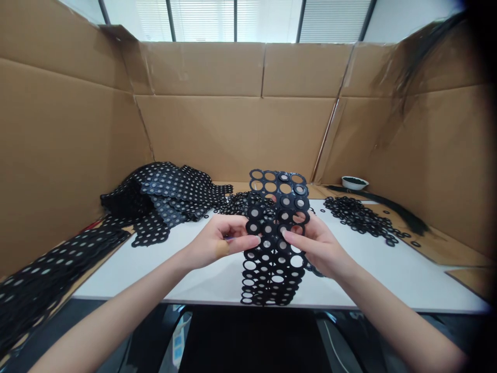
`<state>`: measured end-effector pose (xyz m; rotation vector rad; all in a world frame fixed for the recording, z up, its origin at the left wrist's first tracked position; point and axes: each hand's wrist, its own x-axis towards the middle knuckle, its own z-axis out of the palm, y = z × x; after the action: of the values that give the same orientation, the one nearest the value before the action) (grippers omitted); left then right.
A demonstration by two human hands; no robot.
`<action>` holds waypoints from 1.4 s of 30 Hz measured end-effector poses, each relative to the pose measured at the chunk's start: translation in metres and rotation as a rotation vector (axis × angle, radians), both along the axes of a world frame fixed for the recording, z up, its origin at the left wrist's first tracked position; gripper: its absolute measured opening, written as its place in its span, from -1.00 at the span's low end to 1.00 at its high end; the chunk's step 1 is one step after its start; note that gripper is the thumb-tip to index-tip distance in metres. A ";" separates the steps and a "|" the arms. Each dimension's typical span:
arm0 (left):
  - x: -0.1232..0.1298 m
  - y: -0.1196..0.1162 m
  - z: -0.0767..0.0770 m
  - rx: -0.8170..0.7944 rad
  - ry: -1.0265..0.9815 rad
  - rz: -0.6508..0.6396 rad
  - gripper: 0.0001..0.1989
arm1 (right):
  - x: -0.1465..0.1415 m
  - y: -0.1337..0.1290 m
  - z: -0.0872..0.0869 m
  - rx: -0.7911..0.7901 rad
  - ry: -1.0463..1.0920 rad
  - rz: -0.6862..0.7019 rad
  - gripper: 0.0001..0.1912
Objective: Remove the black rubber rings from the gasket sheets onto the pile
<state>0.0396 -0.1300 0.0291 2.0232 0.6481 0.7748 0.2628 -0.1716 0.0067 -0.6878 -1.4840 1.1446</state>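
A black perforated sheet (pixel 266 272) of joined rings hangs in the middle, held up above the white table. Some of its holes are open and others have smaller rings sitting in them. My left hand (pixel 217 241) pinches its left edge, thumb on the near face and fingers behind. On the right edge, my right hand (pixel 320 243) grips it the same way, with the thumb tip pressed near a ring. The fingers behind the sheet are mostly hidden. The lower part of the sheet drapes down toward the table's front edge.
A heap of perforated black sheets (pixel 171 189) lies at the back left, with more stacked strips (pixel 58 264) in front. Loose black rings (pixel 361 216) are piled on the right, others (pixel 233 203) behind the held sheet. A white bowl (pixel 354 182) stands back right. Cardboard walls (pixel 233 129) surround the table (pixel 194 287).
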 end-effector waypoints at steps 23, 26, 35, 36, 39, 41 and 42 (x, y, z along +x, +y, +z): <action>0.008 0.001 -0.008 0.038 0.018 0.081 -0.58 | -0.005 0.002 0.012 -0.030 0.064 -0.085 -0.73; 0.010 -0.002 -0.005 0.104 -0.027 0.104 -0.60 | -0.006 0.001 0.015 -0.072 0.076 -0.088 -0.72; 0.012 -0.004 -0.004 0.108 -0.066 0.113 -0.69 | -0.007 0.004 0.007 -0.172 0.140 -0.099 -0.66; 0.012 -0.004 -0.005 0.108 -0.066 0.114 -0.70 | -0.006 0.005 0.005 -0.185 0.147 -0.106 -0.66; 0.013 -0.003 -0.005 0.099 -0.064 0.118 -0.70 | -0.005 0.004 0.004 -0.222 0.138 -0.140 -0.63; 0.013 -0.003 -0.005 0.095 -0.066 0.122 -0.70 | -0.005 0.003 0.004 -0.238 0.119 -0.161 -0.61; 0.013 -0.003 -0.005 0.096 -0.069 0.127 -0.70 | -0.005 0.003 0.004 -0.240 0.113 -0.166 -0.60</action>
<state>0.0523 -0.1334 0.0236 2.0468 0.7167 0.9628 0.2576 -0.1687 0.0112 -0.8787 -1.1829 1.2226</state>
